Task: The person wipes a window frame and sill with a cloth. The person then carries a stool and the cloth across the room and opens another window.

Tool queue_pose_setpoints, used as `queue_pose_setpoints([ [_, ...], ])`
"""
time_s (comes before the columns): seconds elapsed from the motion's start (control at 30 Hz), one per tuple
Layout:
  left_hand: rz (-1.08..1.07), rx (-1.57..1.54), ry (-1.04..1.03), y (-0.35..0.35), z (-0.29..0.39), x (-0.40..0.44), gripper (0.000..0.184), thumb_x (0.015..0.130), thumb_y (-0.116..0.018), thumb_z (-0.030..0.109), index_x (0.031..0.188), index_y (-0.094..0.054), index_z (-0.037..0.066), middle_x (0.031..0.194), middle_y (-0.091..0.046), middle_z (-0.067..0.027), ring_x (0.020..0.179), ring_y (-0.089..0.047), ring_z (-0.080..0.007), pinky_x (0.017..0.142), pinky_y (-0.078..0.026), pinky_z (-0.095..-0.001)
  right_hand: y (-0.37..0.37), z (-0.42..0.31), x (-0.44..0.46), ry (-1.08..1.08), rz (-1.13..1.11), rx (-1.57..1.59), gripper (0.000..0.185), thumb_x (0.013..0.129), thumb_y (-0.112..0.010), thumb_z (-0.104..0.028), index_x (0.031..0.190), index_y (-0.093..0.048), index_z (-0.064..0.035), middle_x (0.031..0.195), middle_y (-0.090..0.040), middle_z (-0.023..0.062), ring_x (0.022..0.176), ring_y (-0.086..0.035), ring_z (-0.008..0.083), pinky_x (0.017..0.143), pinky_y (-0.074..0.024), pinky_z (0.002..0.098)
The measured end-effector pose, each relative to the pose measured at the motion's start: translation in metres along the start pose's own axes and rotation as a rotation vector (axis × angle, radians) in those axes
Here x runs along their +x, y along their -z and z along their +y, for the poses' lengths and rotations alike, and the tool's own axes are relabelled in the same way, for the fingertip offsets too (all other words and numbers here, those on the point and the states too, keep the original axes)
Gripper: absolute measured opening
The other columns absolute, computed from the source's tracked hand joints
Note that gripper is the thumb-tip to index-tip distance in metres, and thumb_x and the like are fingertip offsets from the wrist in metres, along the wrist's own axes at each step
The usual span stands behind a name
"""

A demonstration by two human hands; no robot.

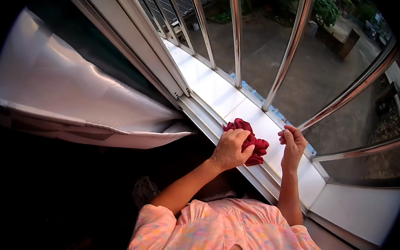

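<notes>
My left hand (231, 149) is closed around a crumpled dark red cloth (256, 150), which bulges out past the fingers. The cloth lies over the inner edge of the white tiled windowsill (272, 139), beside the metal window track (209, 119). To the right, my right hand (294, 147) is raised above the sill near the foot of a metal bar. Its fingers are curled in against the thumb. Whether anything small is pinched there, I cannot make out.
Curved shiny metal bars (236, 35) rise from the sill's outer edge. A sliding window frame (147, 45) stands at the left, with a pale curtain (78, 82) hanging beside it. Outside, a concrete yard (269, 52) and green plants (325, 8) lie below.
</notes>
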State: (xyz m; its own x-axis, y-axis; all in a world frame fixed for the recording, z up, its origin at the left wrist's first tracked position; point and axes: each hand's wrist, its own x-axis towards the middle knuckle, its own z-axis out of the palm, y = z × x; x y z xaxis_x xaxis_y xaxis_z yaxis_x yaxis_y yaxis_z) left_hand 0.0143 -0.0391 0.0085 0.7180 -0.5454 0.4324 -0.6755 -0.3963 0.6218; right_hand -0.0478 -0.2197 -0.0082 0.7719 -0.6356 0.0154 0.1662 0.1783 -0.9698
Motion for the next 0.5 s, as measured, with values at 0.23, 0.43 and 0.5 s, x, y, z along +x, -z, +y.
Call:
queue_pose_setpoints([
  [0.23, 0.065, 0.204, 0.243, 0.032, -0.064, 0.006, 0.012, 0.076, -0.060, 0.011, 0.082, -0.063, 0.000, 0.080, -0.062, -0.0117, 0.079, -0.056, -0.0304, 0.074, -0.045, -0.0388, -0.005, 0.020, -0.002, -0.122, -0.250, -0.337, 0.021, 0.087, -0.060, -0.012, 0.104, -0.061, 0.0013, 0.084, -0.063, 0.0042, 0.071, -0.055, 0.0085, 0.062, -0.0441, 0.0217],
  [0.43, -0.084, 0.151, 0.291, 0.025, -0.058, 0.008, 0.018, 0.076, -0.064, 0.016, 0.083, -0.064, -0.001, 0.085, -0.061, -0.0152, 0.084, -0.055, -0.0334, 0.078, -0.045, -0.0404, -0.012, 0.014, -0.008, -0.147, -0.332, -0.368, 0.025, 0.083, -0.066, -0.013, 0.101, -0.061, 0.0036, 0.092, -0.059, 0.0083, 0.069, -0.055, 0.0111, 0.064, -0.0477, 0.0250],
  [0.5, -0.101, 0.206, 0.320, 0.021, -0.057, 0.012, 0.020, 0.076, -0.064, 0.018, 0.083, -0.065, -0.001, 0.085, -0.061, -0.0159, 0.085, -0.056, -0.0336, 0.079, -0.045, -0.0403, -0.012, 0.021, -0.008, -0.077, -0.367, -0.423, 0.029, 0.081, -0.069, -0.017, 0.101, -0.061, 0.0029, 0.094, -0.059, 0.0102, 0.072, -0.055, 0.0142, 0.066, -0.0480, 0.0273],
])
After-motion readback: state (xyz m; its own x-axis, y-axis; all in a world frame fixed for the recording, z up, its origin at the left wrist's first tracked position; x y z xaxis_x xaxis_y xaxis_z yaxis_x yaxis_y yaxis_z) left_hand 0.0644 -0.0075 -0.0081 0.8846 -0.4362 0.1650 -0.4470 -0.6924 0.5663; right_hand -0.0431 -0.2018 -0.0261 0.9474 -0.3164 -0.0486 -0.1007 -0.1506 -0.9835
